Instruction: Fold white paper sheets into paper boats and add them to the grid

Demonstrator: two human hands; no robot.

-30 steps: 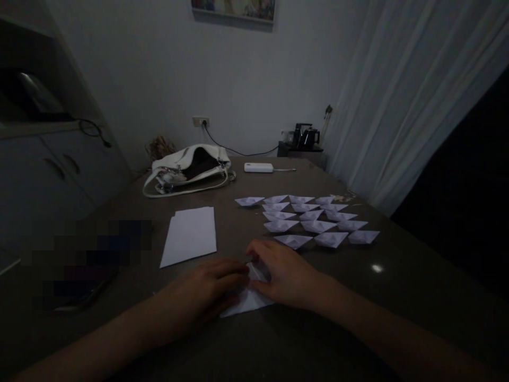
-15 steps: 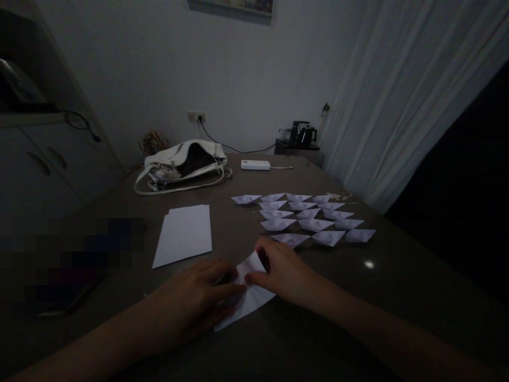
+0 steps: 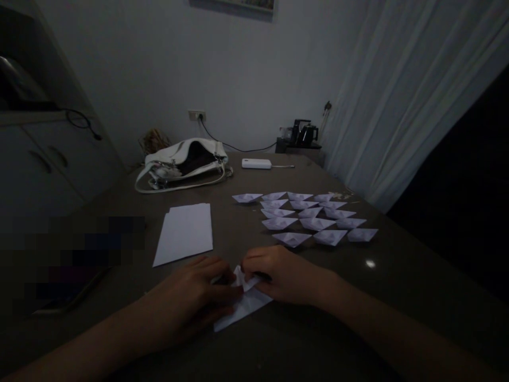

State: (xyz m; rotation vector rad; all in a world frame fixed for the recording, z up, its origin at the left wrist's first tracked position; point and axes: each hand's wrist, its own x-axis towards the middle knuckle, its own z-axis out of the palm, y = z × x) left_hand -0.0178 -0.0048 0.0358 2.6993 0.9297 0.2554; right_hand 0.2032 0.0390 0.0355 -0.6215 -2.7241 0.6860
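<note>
A partly folded sheet of white paper [image 3: 247, 306] lies on the brown table between my hands. My left hand [image 3: 202, 292] is closed on its left side, with the thumb and fingertips at the fold. From the right, my right hand [image 3: 280, 273] grips the upper flap, which is bent over toward the middle. The fingers hide part of the folds. Beyond my right hand, several folded paper boats [image 3: 316, 223] stand in rows. To the left, past my left hand, rests a stack of white paper [image 3: 185, 233].
A white handbag [image 3: 185, 162] lies open at the back left. Near the far edge is a white power bank [image 3: 256, 164] with a short cable. A phone [image 3: 69, 294] lies at the left, partly blurred out. Behind the table stands a black kettle [image 3: 307, 135].
My right hand has moved left and slightly down, bringing the paper's upper flap over toward the middle. My left hand stays in nearly the same place on the paper.
</note>
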